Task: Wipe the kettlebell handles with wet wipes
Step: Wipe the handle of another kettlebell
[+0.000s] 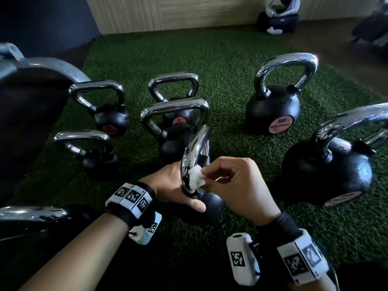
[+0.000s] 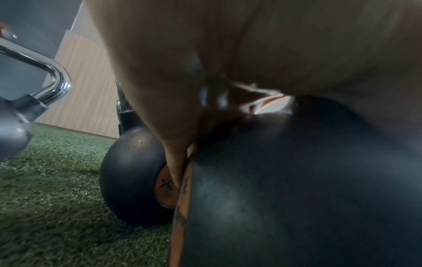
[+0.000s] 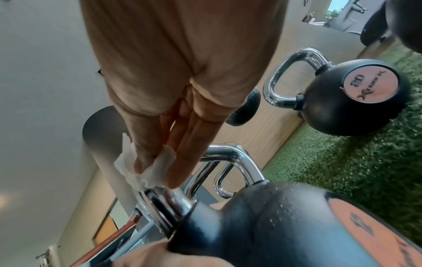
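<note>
A small black kettlebell (image 1: pixel 210 206) with a chrome handle (image 1: pixel 195 148) stands on the green turf just in front of me. My left hand (image 1: pixel 170 181) grips it at the handle's base, with the thumb lying over the black body. My right hand (image 1: pixel 228 181) pinches a crumpled white wet wipe (image 1: pixel 196 179) and presses it against the lower near side of the handle. The right wrist view shows the wipe (image 3: pixel 157 169) between thumb and fingers, just above the handle's collar (image 3: pixel 169 200). In the left wrist view my palm (image 2: pixel 182 117) lies on the kettlebell's body (image 2: pixel 297 180).
Several more chrome-handled kettlebells stand around on the turf mat (image 1: pixel 231 64): a big one at the right (image 1: pixel 327 171), one at the back right (image 1: pixel 273 108), two directly behind (image 1: pixel 174 114), and smaller ones at the left (image 1: pixel 98 158). A wood-panelled wall (image 1: pixel 168 11) closes the back.
</note>
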